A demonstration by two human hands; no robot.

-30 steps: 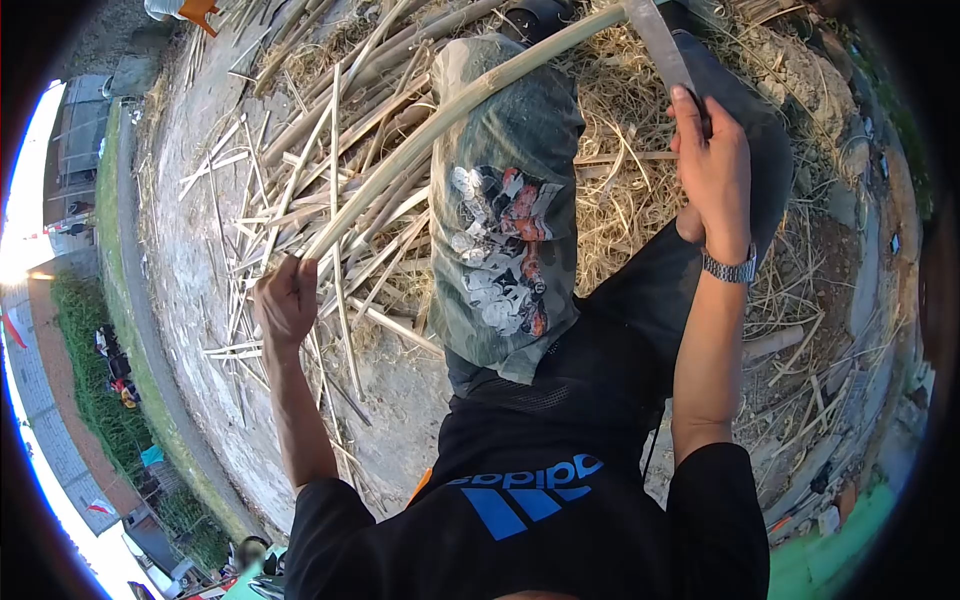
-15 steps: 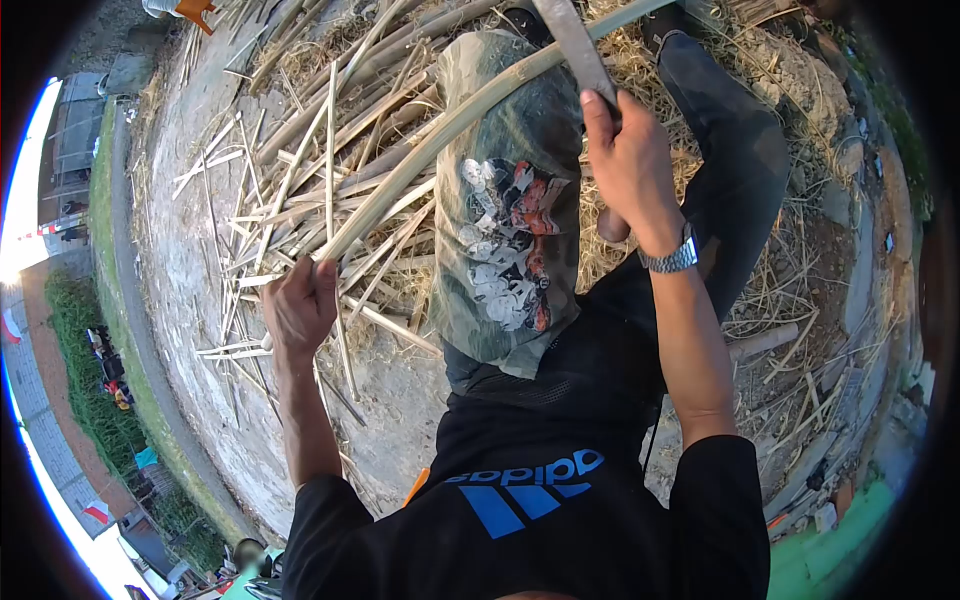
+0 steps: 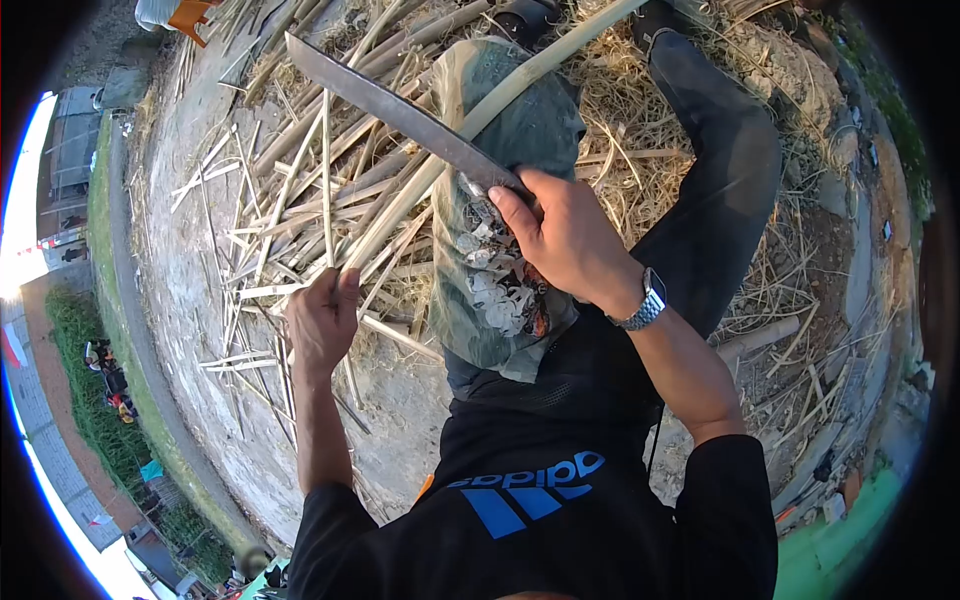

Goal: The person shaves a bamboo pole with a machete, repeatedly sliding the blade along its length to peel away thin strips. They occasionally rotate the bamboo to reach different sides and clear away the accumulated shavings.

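Note:
My left hand (image 3: 322, 325) is closed around the lower end of a long pale bamboo strip (image 3: 545, 62). The strip slants up to the right, passing over a worn camouflage cloth (image 3: 465, 325) with a faded print that covers my thigh. In my right hand (image 3: 580, 245) is a machete (image 3: 385, 103), my fingers wrapped round its handle. Its dark blade points to the upper left and crosses over the strip in this view, the tip beyond the cloth. Part of the handle is hidden inside my fist.
Split bamboo pieces (image 3: 290, 215) lie heaped on the ground to the left of the cloth. Shavings (image 3: 625, 165) are piled between my legs, and an earth mound (image 3: 775, 75) rises at the upper right. An orange chair (image 3: 188, 18) stands at the upper left.
My right hand has come down and left, and the machete has swung from pointing upward to pointing left across the bamboo strip. My left hand, still holding the strip, has shifted slightly right.

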